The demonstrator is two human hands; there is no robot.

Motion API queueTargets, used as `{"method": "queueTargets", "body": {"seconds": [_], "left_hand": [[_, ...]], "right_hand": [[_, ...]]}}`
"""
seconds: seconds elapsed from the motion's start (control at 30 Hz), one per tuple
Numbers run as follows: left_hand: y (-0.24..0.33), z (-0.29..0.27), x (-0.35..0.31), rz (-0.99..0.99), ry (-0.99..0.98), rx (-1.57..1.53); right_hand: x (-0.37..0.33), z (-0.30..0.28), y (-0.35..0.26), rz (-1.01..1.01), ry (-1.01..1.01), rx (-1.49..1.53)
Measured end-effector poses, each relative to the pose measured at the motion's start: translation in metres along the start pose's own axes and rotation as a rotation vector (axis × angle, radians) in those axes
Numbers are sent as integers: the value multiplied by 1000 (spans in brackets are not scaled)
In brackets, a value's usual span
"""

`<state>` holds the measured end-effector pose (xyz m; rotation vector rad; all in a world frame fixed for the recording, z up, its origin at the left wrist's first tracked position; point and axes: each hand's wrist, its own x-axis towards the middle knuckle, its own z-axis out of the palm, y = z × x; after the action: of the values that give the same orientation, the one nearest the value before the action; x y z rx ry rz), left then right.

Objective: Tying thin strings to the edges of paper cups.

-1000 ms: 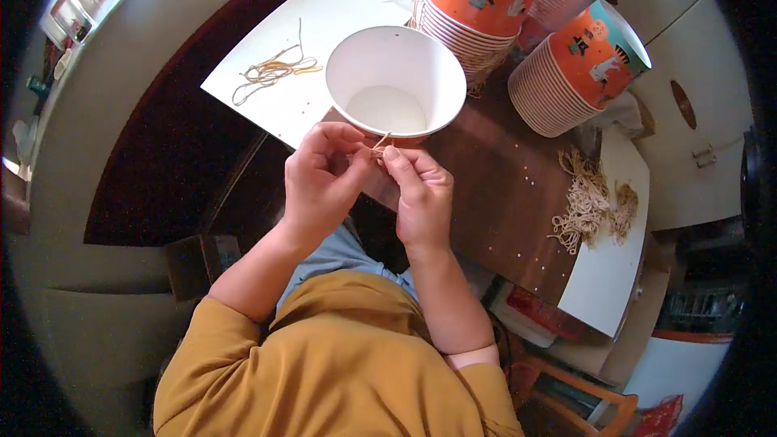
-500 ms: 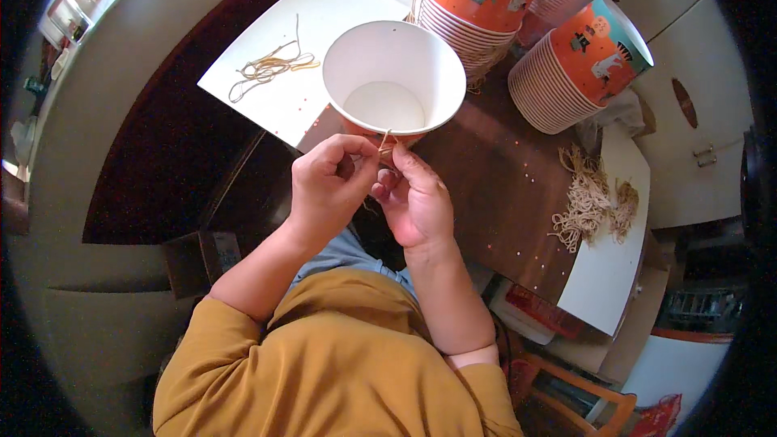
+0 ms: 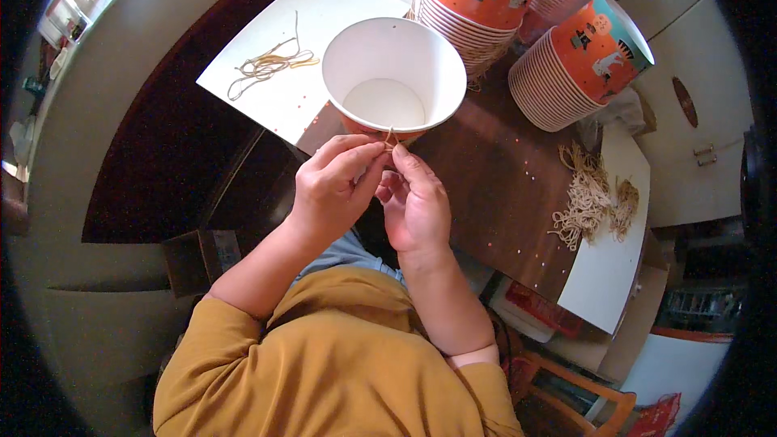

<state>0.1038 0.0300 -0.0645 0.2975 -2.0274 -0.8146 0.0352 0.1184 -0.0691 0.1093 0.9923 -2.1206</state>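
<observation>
A large paper bucket [image 3: 396,57], white inside and orange outside, stands in front of me with its mouth tipped toward me. A thin tan cord [image 3: 391,136] runs at its near rim. My left hand [image 3: 336,182] pinches the cord between thumb and fingers just below that rim. Close against it, my right hand [image 3: 417,198] has its thumb and index finger closed on the same cord, the other fingers curled. The knot or loop between the fingertips is mostly hidden.
A loose bunch of cords [image 3: 271,65] lies on the white tabletop at left. Stacked orange buckets [image 3: 473,16] rise at the back, with another stack [image 3: 558,77] leaning to the right. A heap of cut cords [image 3: 587,198] lies near the right edge. Small bits dot the brown surface.
My left hand has rolled slightly, its fingers now extended over the cord and nearer the right fingertips. The bucket has barely shifted.
</observation>
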Motion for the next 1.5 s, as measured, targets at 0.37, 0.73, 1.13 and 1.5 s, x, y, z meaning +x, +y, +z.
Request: {"method": "queueTargets", "body": {"seconds": [0.37, 0.73, 1.13, 1.5], "left_hand": [[12, -11, 8, -347, -194, -29], [2, -13, 9, -21, -82, -121], [-7, -19, 8, -445, -233, -455], [-3, -9, 10, 94, -53, -2]], "right_hand": [[5, -5, 8, -111, 1, -85], [5, -5, 2, -115, -51, -78], [1, -2, 2, -236, -14, -184], [-4, -1, 3, -249, -43, -194]]}}
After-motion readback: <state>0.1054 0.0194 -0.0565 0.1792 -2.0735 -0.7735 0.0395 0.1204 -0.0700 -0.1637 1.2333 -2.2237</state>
